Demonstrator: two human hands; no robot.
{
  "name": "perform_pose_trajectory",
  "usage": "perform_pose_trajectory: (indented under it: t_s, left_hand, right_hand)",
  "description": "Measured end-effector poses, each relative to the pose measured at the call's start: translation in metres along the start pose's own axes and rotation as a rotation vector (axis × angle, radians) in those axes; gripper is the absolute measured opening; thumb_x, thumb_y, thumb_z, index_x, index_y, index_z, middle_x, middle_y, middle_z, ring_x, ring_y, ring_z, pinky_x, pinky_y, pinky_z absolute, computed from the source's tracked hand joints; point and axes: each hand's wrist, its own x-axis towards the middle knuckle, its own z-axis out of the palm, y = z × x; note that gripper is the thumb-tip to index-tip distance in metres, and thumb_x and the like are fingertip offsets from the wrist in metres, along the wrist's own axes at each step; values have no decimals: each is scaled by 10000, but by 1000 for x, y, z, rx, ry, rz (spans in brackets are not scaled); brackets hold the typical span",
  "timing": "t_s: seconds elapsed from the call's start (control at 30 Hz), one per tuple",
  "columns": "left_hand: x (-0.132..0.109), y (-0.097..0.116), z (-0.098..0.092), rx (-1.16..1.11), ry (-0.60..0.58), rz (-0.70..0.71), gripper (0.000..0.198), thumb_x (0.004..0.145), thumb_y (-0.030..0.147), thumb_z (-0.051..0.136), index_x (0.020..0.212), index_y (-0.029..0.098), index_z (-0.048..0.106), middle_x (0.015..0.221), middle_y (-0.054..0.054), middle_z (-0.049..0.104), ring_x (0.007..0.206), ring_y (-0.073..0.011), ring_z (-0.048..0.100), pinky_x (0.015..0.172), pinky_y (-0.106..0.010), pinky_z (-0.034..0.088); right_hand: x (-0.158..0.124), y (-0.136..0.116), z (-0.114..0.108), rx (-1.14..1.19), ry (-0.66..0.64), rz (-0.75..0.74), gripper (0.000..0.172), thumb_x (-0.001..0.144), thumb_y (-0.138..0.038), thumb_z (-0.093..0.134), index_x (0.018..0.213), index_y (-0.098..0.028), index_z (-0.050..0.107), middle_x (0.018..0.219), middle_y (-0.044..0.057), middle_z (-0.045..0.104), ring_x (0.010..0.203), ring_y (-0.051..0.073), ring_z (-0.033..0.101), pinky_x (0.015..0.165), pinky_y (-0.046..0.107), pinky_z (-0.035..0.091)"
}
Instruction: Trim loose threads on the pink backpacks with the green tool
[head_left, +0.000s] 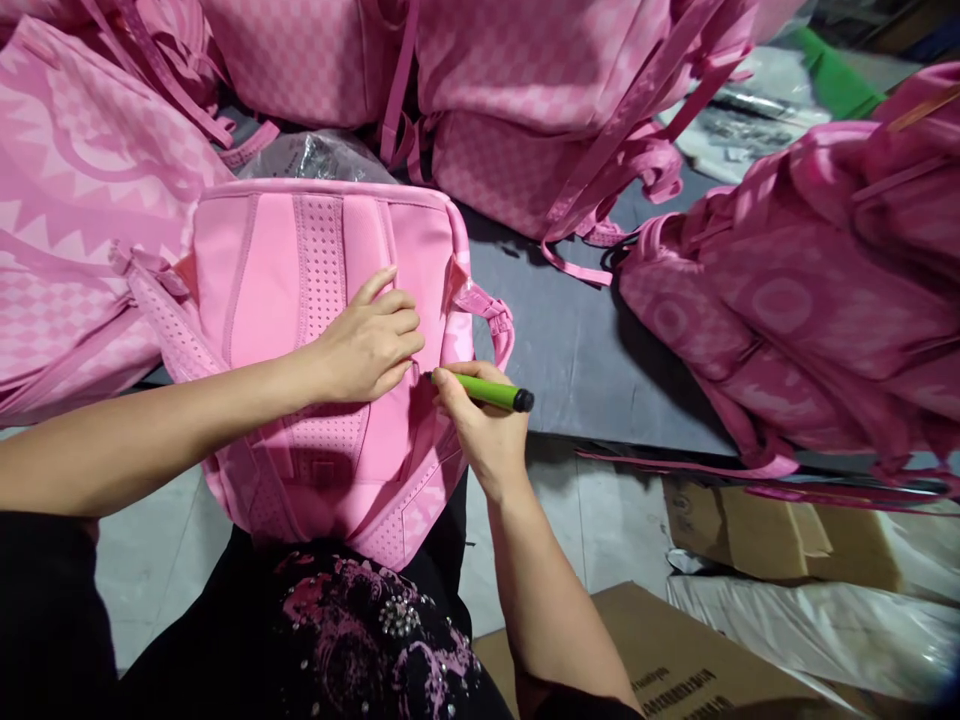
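Note:
A pink backpack [270, 280] lies with its padded back panel facing up, leaning from the table edge toward my lap. My left hand [371, 340] rests on that panel, fingers spread a little and slightly bent, pressing on the surface. In my right hand [484, 420] is a green marker pen [487, 390] with a black end, gripped between thumb and fingers. Its dark tip points left at the panel, close to my left fingertips; whether it touches the fabric I cannot tell. One perforated shoulder strap [161, 310] hangs at the left side.
More pink backpacks crowd the dark table [570, 370]: a patterned backpack [75, 190] at left, checkered backpacks [525, 70] behind, and a heap of backpacks [817, 290] at right. Clear plastic [315, 157] sticks out behind mine. Below right are cardboard [637, 640] and plastic wrapping [810, 620].

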Motion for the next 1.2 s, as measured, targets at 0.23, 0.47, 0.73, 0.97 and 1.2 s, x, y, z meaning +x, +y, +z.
perform_pose_trajectory:
  t_s: [0.23, 0.47, 0.73, 0.97, 1.2]
  left_hand:
    - [5, -2, 5, 31, -6, -27, 150, 863, 294, 531, 810, 235, 659, 848, -36, 643, 1013, -267, 546, 1163, -601, 317]
    - [6, -4, 3, 46, -35, -23, 150, 879, 299, 540, 828, 213, 652, 855, -43, 632, 1031, -267, 532, 1175, -592, 298]
    - [-10, -6, 1, 60, 38, 89, 281, 994, 353, 440, 850, 202, 630, 900, -17, 619, 1030, -210, 512, 1221, -570, 237]
    - [-11, -7, 2, 8, -9, 65, 303, 1004, 352, 417, 859, 234, 656, 889, -26, 645, 1035, -225, 539, 1231, -565, 210]
    - [-13, -5, 2, 42, -4, 71, 306, 1017, 349, 409, 875, 226, 650, 920, -21, 657, 1051, -211, 540, 1240, -536, 208]
  right_hand:
    - [-18, -2, -12, -103, 120, -228, 174, 924, -371, 632, 868, -212, 676, 1030, 64, 688, 1030, 225, 665, 935, 435, 536]
    - [-30, 3, 5, -118, 178, -384, 144, 956, -310, 574, 1049, -224, 643, 946, 46, 708, 854, 197, 702, 792, 383, 564]
    - [-10, -8, -3, 33, 125, -121, 283, 917, -482, 655, 848, -207, 650, 711, -16, 630, 604, 135, 579, 576, 282, 457]
    - [11, -15, 3, -193, 0, -61, 299, 886, -488, 677, 819, -198, 707, 685, -1, 680, 610, 154, 614, 606, 294, 452]
    - [11, -16, 2, -149, -12, -103, 259, 881, -452, 679, 846, -198, 718, 700, -12, 678, 591, 131, 597, 577, 270, 452]
